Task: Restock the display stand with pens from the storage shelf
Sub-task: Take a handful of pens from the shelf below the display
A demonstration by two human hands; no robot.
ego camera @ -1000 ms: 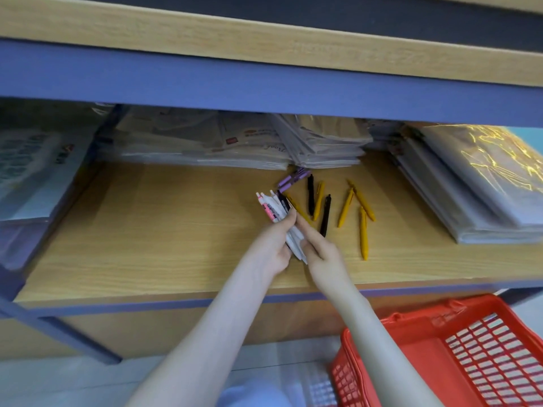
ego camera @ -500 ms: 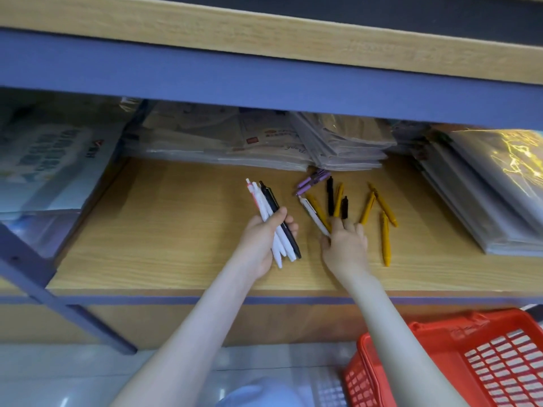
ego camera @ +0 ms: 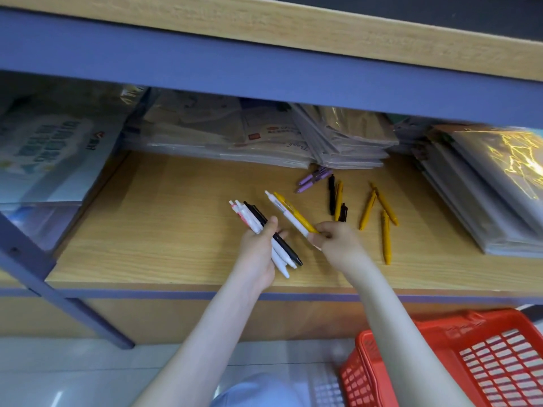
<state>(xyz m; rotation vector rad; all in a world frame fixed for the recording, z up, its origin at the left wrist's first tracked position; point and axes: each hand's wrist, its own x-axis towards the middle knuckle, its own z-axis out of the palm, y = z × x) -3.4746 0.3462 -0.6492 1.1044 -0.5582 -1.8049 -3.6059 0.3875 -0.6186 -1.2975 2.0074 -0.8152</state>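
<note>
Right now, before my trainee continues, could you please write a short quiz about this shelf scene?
1. True or false: the left hand grips a bundle of white and black plastic pens.
2. What does the right hand pinch? A) two purple pens B) a white plastic pen and a yellow plastic pen C) one black pen
3. Fill in: the two loose pens nearest the stacked plastic-wrapped packets are ___.
Key: 1 true; 2 B; 3 purple.

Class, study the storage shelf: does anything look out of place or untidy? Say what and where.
Yes. Loose yellow pens, black pens and purple pens lie scattered at different angles on the shelf, right of centre, in no box or holder, unlike the stacked packets behind.
</note>
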